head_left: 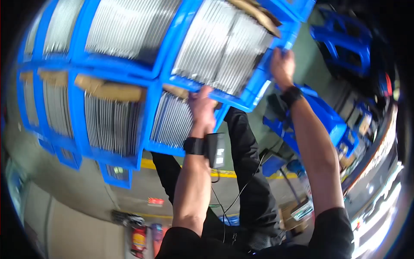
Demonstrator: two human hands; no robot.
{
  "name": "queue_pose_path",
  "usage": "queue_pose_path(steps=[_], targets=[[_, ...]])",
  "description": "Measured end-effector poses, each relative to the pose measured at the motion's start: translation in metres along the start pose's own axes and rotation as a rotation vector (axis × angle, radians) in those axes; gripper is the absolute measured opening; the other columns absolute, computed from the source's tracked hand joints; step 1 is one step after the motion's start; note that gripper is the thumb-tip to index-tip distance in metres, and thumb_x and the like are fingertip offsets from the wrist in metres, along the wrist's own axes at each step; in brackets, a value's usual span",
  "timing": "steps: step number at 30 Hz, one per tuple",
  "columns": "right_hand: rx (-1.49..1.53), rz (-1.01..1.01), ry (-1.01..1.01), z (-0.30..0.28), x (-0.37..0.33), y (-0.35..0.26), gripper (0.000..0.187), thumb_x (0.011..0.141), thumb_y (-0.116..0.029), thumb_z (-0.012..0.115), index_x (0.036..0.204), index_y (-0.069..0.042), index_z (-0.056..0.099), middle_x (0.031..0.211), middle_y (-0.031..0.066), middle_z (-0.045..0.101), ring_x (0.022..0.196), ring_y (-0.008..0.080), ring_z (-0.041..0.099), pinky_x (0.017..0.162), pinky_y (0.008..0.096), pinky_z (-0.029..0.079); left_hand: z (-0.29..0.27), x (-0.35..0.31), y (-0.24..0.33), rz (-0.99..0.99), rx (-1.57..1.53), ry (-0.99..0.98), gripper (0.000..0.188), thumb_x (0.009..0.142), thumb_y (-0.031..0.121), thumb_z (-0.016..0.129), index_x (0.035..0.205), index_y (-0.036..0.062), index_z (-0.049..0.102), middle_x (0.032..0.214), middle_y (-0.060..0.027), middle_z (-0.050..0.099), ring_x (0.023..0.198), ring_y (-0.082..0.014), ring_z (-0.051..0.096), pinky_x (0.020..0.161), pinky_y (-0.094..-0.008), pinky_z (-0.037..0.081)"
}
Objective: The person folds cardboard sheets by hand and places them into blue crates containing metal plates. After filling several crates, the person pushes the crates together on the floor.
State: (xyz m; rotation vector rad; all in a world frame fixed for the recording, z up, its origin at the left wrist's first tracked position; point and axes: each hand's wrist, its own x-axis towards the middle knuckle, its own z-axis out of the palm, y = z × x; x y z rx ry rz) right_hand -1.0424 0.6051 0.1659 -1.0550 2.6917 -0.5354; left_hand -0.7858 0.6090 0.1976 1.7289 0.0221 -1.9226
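Note:
A blue plastic crate [254,84], packed with upright rows of thin silver metal pieces [224,47], sits at the upper middle on a stack of like crates. My left hand [202,105] grips the crate's near rim at its lower edge. My right hand [282,64] grips the crate's right end wall. Both wrists wear black bands, and a small black device [215,149] hangs at my left wrist. A strip of brown cardboard [254,13] lies across the top of the metal pieces.
More blue crates [108,125] of the same metal pieces fill the left and top, some with cardboard strips [110,90]. Empty blue crates [340,47] stand at the right. Below are my dark trousers, a grey floor with a yellow line [148,164], and a red object [139,237].

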Motion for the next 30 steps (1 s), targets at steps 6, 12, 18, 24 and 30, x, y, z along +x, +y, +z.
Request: queue_pose_path(steps=[6, 12, 18, 24, 30], targets=[[0.448, 0.179, -0.264, -0.018, 0.010, -0.021, 0.018, 0.088, -0.023, 0.054, 0.083, -0.006, 0.053, 0.068, -0.0024, 0.050, 0.059, 0.0065, 0.044, 0.050, 0.0237, 0.037, 0.021, -0.010, -0.004, 0.163, -0.149, 0.178, 0.021, 0.070, 0.006, 0.065, 0.084, 0.0063, 0.048, 0.069, 0.0023, 0.047, 0.062, -0.0076, 0.043, 0.058, -0.0238, 0.038], [0.026, -0.031, -0.232, -0.036, -0.016, -0.010, 0.021, 0.089, -0.021, 0.054, 0.093, -0.001, 0.053, 0.075, -0.0010, 0.052, 0.067, 0.0067, 0.043, 0.058, 0.0240, 0.038, -0.001, -0.044, -0.013, 0.010, -0.201, 0.192, 0.023, 0.068, 0.005, 0.065, 0.088, 0.0048, 0.053, 0.080, 0.0007, 0.053, 0.074, -0.0102, 0.049, 0.069, -0.0261, 0.040], [0.185, 0.086, -0.234, -0.033, -0.013, -0.014, 0.041, 0.090, -0.039, 0.050, 0.097, 0.001, 0.053, 0.077, 0.0022, 0.054, 0.067, 0.0111, 0.048, 0.060, 0.0267, 0.041, -0.004, -0.041, -0.011, -0.053, -0.076, 0.290, 0.029, 0.068, 0.000, 0.060, 0.097, 0.0019, 0.053, 0.083, -0.0011, 0.056, 0.072, -0.0095, 0.051, 0.065, -0.0262, 0.042], [0.676, 0.372, -0.616, -0.041, 0.122, 0.035, 0.057, 0.091, -0.052, 0.037, 0.110, 0.000, 0.049, 0.092, 0.0094, 0.056, 0.077, 0.0142, 0.049, 0.073, 0.0260, 0.043, 0.027, -0.031, -0.006, -0.072, -0.121, 0.325, 0.032, 0.067, 0.000, 0.059, 0.099, 0.0001, 0.053, 0.085, -0.0032, 0.057, 0.076, -0.0107, 0.052, 0.069, -0.0270, 0.041], [0.444, 0.590, -0.559, -0.028, 0.100, -0.040, 0.078, 0.084, -0.064, 0.033, 0.130, -0.001, 0.030, 0.101, 0.0150, 0.056, 0.082, 0.0221, 0.055, 0.073, 0.0307, 0.046, 0.041, -0.027, 0.000, -0.131, -0.125, 0.432, 0.043, 0.069, -0.001, 0.056, 0.112, -0.0023, 0.049, 0.095, -0.0061, 0.057, 0.083, -0.0142, 0.054, 0.080, -0.0258, 0.040]])
